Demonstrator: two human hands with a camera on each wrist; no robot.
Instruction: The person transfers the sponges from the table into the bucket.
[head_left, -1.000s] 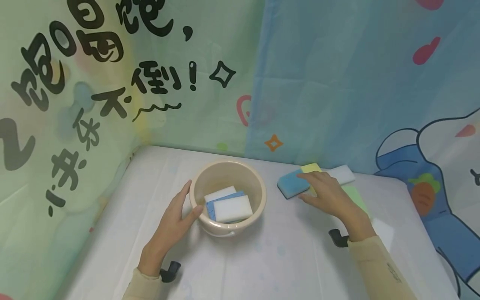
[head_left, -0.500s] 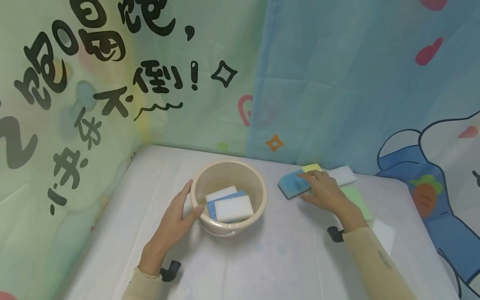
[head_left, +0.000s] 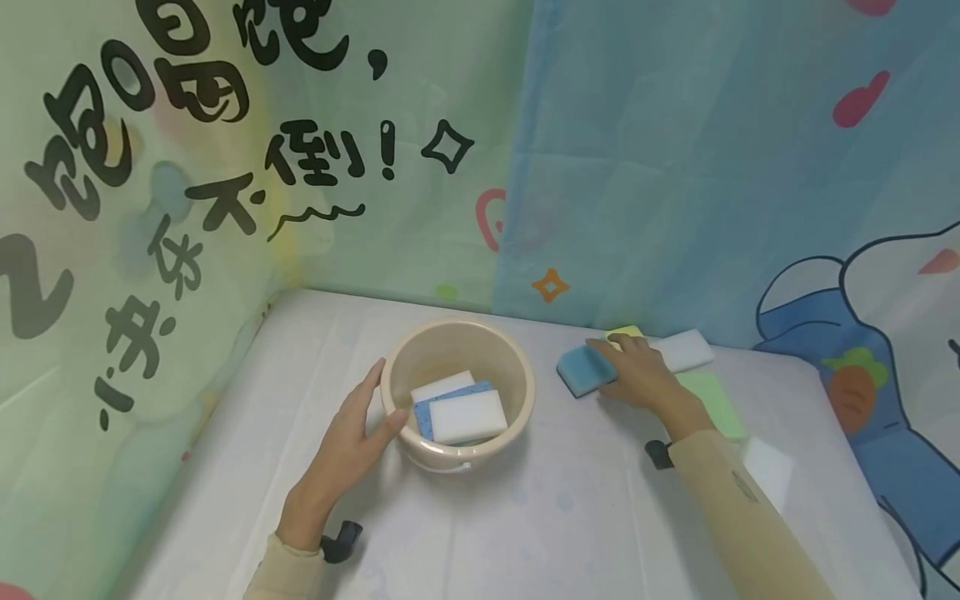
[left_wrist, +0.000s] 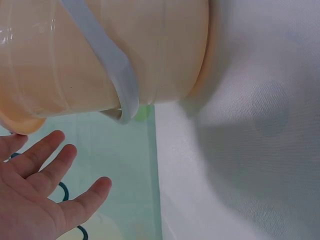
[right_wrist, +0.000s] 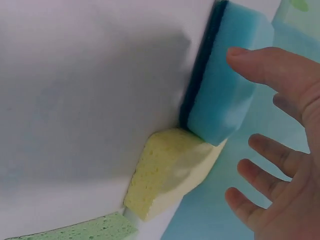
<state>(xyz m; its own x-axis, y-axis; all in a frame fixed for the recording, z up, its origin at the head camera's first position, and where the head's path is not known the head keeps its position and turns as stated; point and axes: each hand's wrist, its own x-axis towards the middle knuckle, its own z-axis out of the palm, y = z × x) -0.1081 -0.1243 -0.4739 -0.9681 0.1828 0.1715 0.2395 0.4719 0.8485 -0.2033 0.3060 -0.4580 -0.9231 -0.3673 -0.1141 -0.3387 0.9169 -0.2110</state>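
A beige bucket [head_left: 457, 333] stands mid-table with two white sponges [head_left: 467, 415] and a blue one [head_left: 420, 414] inside. My left hand [head_left: 348, 442] lies open against its left side, thumb by the rim; the left wrist view shows the straight fingers [left_wrist: 55, 165] below the bucket [left_wrist: 100, 50] and its white handle [left_wrist: 112, 70]. My right hand [head_left: 641, 375] lies flat over a blue sponge [head_left: 581, 369] and a yellow sponge [head_left: 625, 332]. In the right wrist view its fingers [right_wrist: 270, 155] are spread beside the blue sponge [right_wrist: 225, 90] and yellow sponge [right_wrist: 170, 170].
A white sponge [head_left: 686, 350] and a green sponge [head_left: 716, 404] lie by the right hand, another white piece [head_left: 768, 471] nearer the front right. Printed curtains [head_left: 675, 167] close in the table [head_left: 562, 517] at the back and left.
My right hand has slid slightly farther back and left over the blue and yellow sponges. The left hand and the bucket have stayed put.
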